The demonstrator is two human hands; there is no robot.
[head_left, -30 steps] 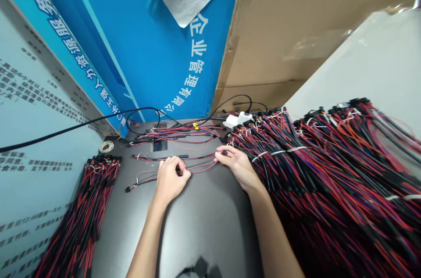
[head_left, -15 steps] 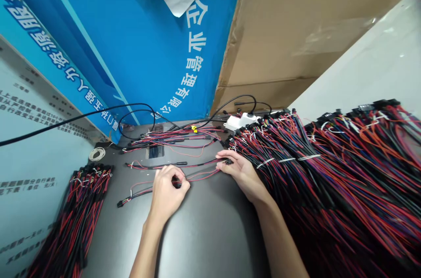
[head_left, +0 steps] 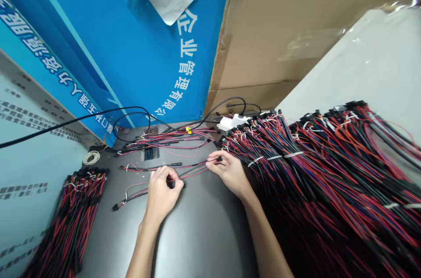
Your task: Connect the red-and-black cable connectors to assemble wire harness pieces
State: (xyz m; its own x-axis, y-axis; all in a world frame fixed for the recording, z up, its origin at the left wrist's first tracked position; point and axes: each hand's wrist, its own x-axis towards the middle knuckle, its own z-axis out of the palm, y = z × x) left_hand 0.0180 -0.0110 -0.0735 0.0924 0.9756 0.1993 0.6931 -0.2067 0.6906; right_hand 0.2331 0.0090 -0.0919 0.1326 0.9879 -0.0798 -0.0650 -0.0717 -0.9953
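A thin red-and-black cable (head_left: 197,171) runs between my two hands over the grey table. My left hand (head_left: 163,190) is closed round its middle, thumb and index finger pressed together. At the other end, my right hand (head_left: 226,170) pinches the cable near a small black connector. Left of my left hand, the cable's other part ends in a black plug (head_left: 115,207) on the table. Just beyond my hands lies a second similar cable (head_left: 154,167), stretched sideways.
Thick bundles of red and black cables (head_left: 315,168) fill the right side; another bundle (head_left: 77,212) lies at the left. Loose cables (head_left: 171,137), a white power strip (head_left: 230,123) and a coiled white cord (head_left: 91,158) lie at the back, before blue panels and cardboard (head_left: 256,28).
The whole view has shifted, so most things appear farther left. Both hands keep nearly the same pose on the cable.
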